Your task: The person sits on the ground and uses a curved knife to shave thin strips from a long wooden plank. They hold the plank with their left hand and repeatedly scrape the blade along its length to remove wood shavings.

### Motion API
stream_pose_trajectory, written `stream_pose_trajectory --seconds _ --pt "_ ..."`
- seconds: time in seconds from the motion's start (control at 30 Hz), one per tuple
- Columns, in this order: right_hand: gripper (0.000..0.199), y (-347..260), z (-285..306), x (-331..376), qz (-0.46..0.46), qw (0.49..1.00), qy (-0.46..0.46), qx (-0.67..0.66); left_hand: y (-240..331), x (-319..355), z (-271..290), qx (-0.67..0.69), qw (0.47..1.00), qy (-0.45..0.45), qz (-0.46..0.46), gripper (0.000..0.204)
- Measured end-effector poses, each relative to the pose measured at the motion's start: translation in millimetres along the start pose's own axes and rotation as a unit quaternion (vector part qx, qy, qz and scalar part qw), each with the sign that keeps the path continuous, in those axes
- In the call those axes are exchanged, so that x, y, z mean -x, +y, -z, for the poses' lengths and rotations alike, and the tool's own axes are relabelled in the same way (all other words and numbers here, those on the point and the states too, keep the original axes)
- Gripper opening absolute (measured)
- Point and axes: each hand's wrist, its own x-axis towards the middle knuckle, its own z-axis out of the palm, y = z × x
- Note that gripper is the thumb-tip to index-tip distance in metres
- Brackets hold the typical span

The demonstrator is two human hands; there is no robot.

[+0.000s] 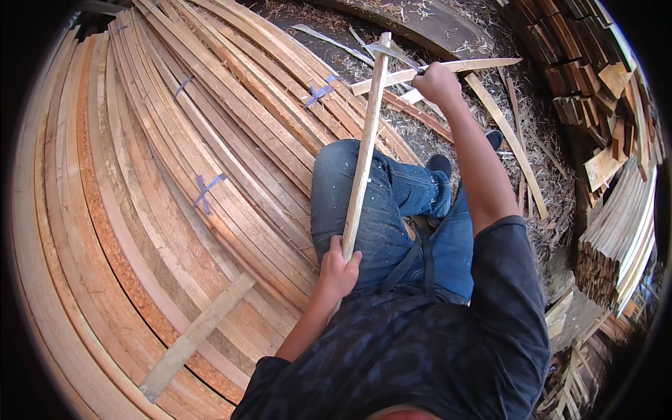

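Observation:
A long, pale wooden stick (362,157) slants up across my thigh, away from my body. Near its lower end, my left hand (340,270) is closed around it. Out ahead, my right hand (439,84) grips the dark handle of a knife (400,57). Its thin, slightly curved blade lies across the stick close to the far end; whether the edge bites into the wood I cannot tell. Just beyond, a pale wood strip (462,66) lies crosswise, partly behind the stick and the knife.
Long planks and bundled slats (140,175) fill the left side, some tied with purple strips (208,192). A short board (199,334) lies across them. Shavings (553,157) and loose strips (507,143) cover the ground ahead. Stacked timber (588,84) and thin slats (619,234) stand at the right.

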Motion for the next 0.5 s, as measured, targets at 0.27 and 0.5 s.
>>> stream_pose_trajectory --seconds 0.27,0.5 --pt "0.033 -7 15 -24 0.043 0.996 -0.010 0.074 1 -7 5 0.037 0.999 -0.007 0.010 0.034" --pt "0.026 -17 4 4 0.114 0.993 -0.005 -0.001 -12 -8 10 0.080 0.995 -0.039 0.045 0.029"
